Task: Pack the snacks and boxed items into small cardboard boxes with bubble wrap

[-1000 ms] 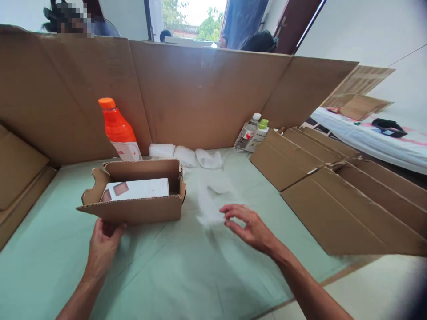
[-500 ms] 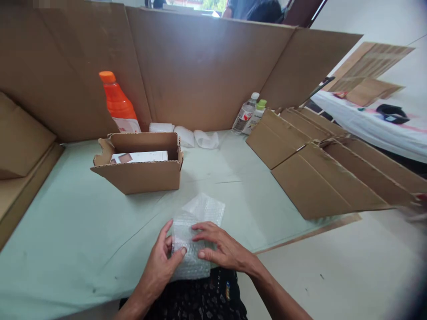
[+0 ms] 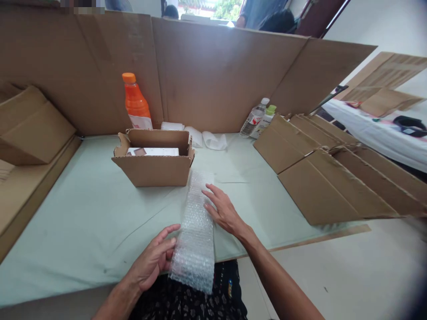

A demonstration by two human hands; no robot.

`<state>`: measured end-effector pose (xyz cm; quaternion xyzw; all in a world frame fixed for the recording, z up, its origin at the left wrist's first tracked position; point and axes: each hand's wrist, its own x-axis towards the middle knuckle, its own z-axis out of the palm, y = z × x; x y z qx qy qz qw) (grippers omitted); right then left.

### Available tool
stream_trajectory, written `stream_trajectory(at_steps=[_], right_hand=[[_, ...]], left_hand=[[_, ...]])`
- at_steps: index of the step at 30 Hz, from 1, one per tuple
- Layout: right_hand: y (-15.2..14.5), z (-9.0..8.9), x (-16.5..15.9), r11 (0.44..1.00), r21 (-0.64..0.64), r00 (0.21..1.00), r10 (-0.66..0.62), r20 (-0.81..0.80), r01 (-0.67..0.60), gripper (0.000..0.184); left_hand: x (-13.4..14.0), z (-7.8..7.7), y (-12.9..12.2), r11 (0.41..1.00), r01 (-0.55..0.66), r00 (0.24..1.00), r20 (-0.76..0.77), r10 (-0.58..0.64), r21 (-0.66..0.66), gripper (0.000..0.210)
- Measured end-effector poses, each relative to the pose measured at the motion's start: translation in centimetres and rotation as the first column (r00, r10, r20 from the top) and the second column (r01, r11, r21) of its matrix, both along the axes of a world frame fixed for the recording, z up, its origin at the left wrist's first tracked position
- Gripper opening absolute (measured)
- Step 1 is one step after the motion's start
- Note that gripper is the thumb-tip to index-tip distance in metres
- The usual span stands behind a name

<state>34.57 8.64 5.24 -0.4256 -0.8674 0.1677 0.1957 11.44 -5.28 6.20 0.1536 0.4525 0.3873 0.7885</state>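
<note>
A long strip of bubble wrap lies spread on the pale green table cover, its near end hanging over the front edge above the lap. My left hand is at the strip's left side near that end, fingers stretched out and thumb apart. On the right side, my right hand has its fingers spread, the fingertips at the strip's edge higher up. Just beyond the far end stands an open cardboard box with a white printed box inside.
An orange bottle stands behind the box, beside several white rolls. A clear bottle and a green-capped bottle lean by flattened cartons at right. Cardboard walls the back; more cardboard is at left. A person is partly visible beyond.
The bubble wrap has gone from a folded bundle to a flat, extended strip. My right hand has moved forward along it; my left hand has loosened and shifted slightly left.
</note>
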Motion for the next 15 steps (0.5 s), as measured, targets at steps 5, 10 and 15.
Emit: stream_trajectory(at_steps=[5, 10, 15], right_hand=[[-4.8, 0.5, 4.2, 0.991, -0.064, 0.989, 0.113, -0.090, -0.119, 0.045], [-1.6, 0.5, 0.4, 0.967, -0.234, 0.952, -0.161, -0.259, 0.100, 0.043], [4.8, 0.9, -7.0, 0.959, -0.263, 0.895, -0.207, -0.394, 0.106, 0.062]], left_hand=[[-1.2, 0.2, -1.4, 0.994, 0.104, 0.990, -0.103, -0.099, 0.038, 0.067], [-7.7, 0.3, 4.0, 0.866, -0.152, 0.583, -0.665, 0.467, 0.475, 0.071], [-11.0, 0.6, 11.4, 0.642, -0.235, 0.416, -0.521, 0.745, 0.729, 0.072]])
